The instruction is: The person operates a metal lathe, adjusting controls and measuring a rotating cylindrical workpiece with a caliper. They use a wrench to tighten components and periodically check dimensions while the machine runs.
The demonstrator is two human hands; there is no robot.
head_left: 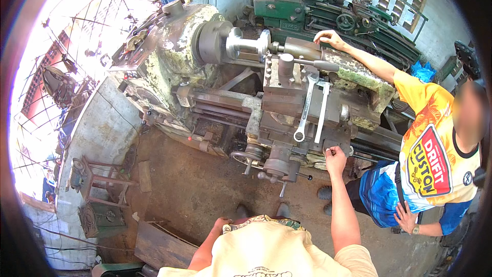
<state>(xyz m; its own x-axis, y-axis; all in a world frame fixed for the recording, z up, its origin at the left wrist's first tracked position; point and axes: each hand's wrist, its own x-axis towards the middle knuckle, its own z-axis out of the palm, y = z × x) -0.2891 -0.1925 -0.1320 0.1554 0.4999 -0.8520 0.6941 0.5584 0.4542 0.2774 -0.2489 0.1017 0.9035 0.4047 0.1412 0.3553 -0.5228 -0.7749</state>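
Cream shirt cloth (266, 251) fills the bottom of the view, with the person's left hand (221, 222) drawn in against the waist; its fingers are hidden by the shirt, so I cannot tell whether they are spread or curled, and it seems to hold nothing. Reaching forward, the right hand (335, 158) is closed around a small control handle (328, 150) on the front of the lathe carriage (292, 123). The two hands are well apart.

As a judgement, the work looks to be at an early or middle stage: a bright metal workpiece (248, 42) is already gripped in the chuck (211, 41), the tool post (283, 69) stands close to its free end, and the hand is on the feed control. No chips or cut surface can be made out (the picture is too small for that), so how much cutting is done cannot be told.

That workpiece lies with its long axis along the lathe bed, running from the chuck at the left toward the tailstock (353, 74) at the right, its free end pointing right. Two spanners (306, 107) lie loose on top of the carriage, side by side, their lengths running toward the person.

Another person in a yellow and blue shirt (430, 159) stands at the right, one hand (328, 37) resting on the tailstock.
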